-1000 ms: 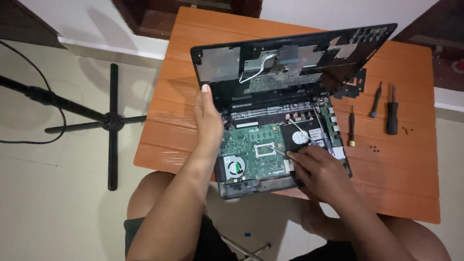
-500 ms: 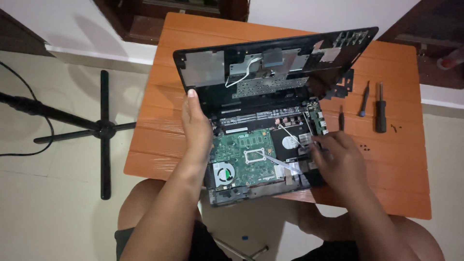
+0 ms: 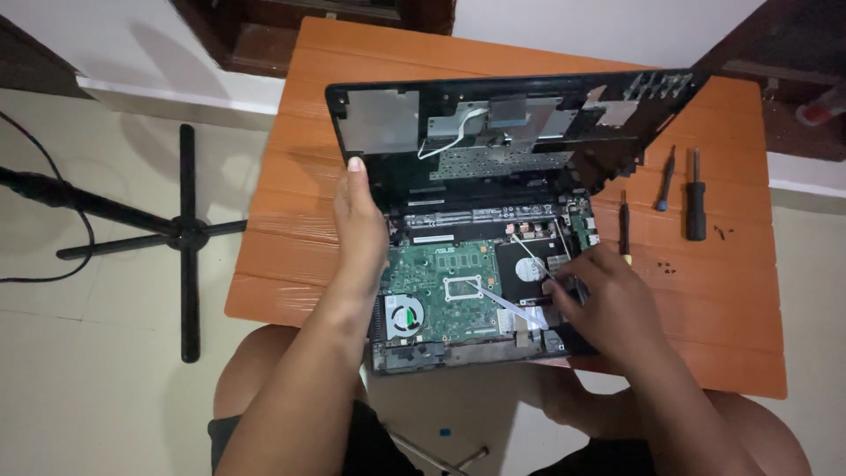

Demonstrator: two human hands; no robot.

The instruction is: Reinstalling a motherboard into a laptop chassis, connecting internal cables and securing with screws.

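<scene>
Opened black laptop on an orange wooden worktop, both hands inside it.

The orange slatted wooden worktop (image 3: 282, 256) carries the black opened laptop base with a green circuit board (image 3: 441, 286) near its front edge. The black lifted top cover (image 3: 493, 123) tilts up toward the far edge, gripped at its left side by the left hand (image 3: 357, 234). The right hand (image 3: 608, 304) is nearer the thin white ribbon cable (image 3: 504, 301), which runs slantwise leftward from its fingertips; its fingers seem pinched, though what they hold is hidden. Dark screwdrivers (image 3: 696, 198) lie toward the right edge.
</scene>
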